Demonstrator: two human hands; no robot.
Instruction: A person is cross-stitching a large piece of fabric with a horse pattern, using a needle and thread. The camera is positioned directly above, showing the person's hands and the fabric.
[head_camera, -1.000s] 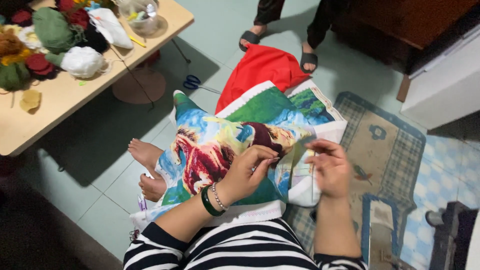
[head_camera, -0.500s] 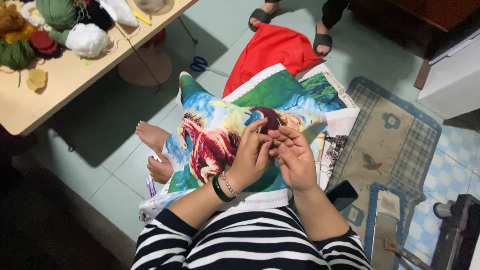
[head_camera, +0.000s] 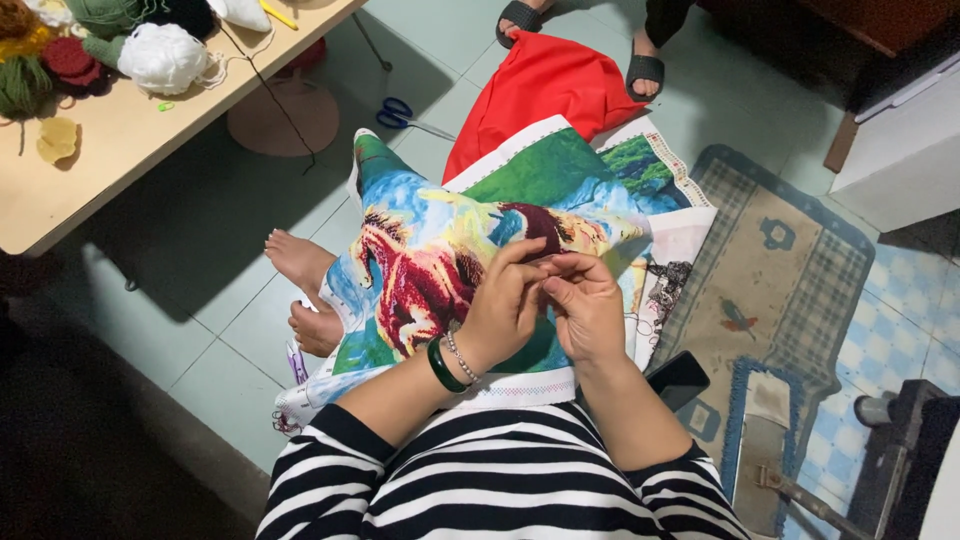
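In the head view, your left hand (head_camera: 503, 305) and right hand (head_camera: 585, 305) meet fingertip to fingertip over the colourful horse-pattern cross-stitch canvas (head_camera: 440, 260) on your lap, both pinched narrow on something too fine to tell. Most of that canvas looks stitched; its pale right edge remains bare. Beyond the canvas lie blue-handled scissors (head_camera: 398, 112) on the floor, and a wooden desk (head_camera: 120, 150) with yarn.

Cross-stitch canvas (head_camera: 440, 260) draped over lap, face up: multicolour horse scene (red-brown horses, blue and green ground), white unstitched border, far edge rumpled against red cloth on the floor.
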